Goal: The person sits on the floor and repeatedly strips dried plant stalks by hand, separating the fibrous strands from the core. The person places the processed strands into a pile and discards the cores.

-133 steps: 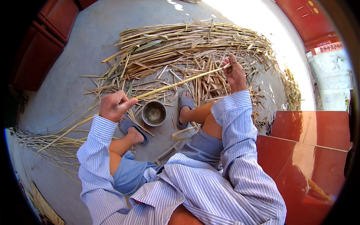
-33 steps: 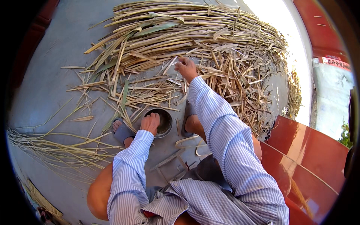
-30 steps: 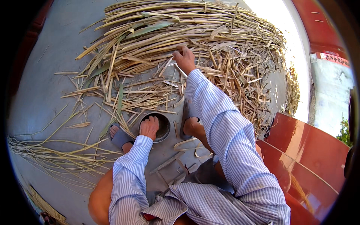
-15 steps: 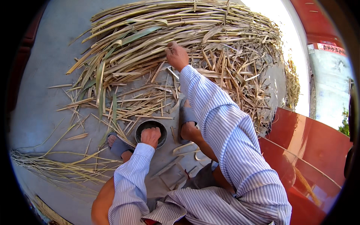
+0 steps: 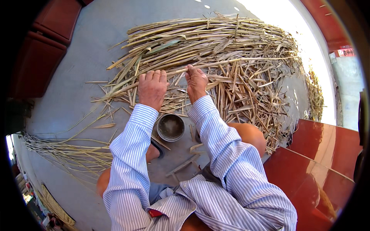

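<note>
A long pale reed stalk (image 5: pixel 239 60) runs across the front of a large pile of dry stalks (image 5: pixel 173 36). My left hand (image 5: pixel 153 88) has its fingers curled over the stalk, knuckles up. Close to its right, my right hand (image 5: pixel 197 82) pinches the same stalk between thumb and fingers. The stalk passes between both hands and stretches far to the right over loose leaf sheaths (image 5: pixel 246 88). Below the hands, a round dark bowl (image 5: pixel 170 139) stands on the floor between my feet. Its inside looks greyish, and what it holds is unclear.
Thin split strips (image 5: pixel 73 152) fan out on the floor at the left. Dark red furniture (image 5: pixel 36 61) stands at the upper left. Glossy red panels (image 5: pixel 320 154) lie at the right. Another bundle of dry stalks (image 5: pixel 314 94) lies beyond the pile's right end.
My left hand has risen from the bowl to the stalk. My right hand has drawn back from the pile and now grips that stalk too. The view has shifted.
</note>
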